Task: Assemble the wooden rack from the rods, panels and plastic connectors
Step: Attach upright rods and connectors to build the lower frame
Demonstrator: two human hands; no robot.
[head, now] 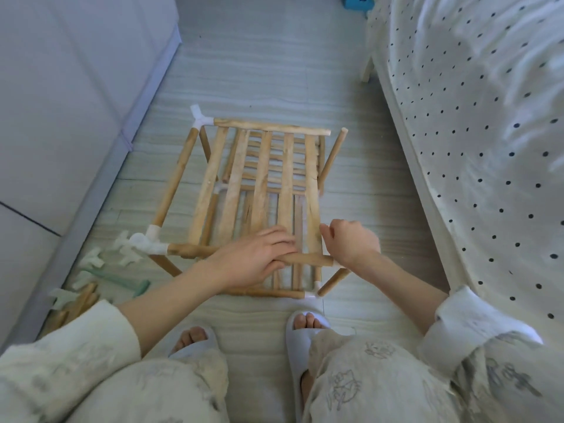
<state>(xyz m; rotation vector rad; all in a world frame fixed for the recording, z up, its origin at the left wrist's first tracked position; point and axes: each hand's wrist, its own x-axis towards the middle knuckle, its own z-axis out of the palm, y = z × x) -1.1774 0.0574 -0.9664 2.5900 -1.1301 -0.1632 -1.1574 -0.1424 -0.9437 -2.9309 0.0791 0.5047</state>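
Note:
A partly built wooden rack stands on the floor before me, with a slatted top panel and a lower panel under it. White plastic connectors join the far left corner and the near left corner. My left hand wraps the near front rod of the top panel. My right hand is closed at the near right corner, over the rod's end; what it grips is hidden. The far right upright rod stands bare, with no connector.
Loose connectors, a green tool and spare rods lie on the floor at the left, beside a grey cabinet. A dotted bedsheet hangs along the right. My slippered feet are just behind the rack.

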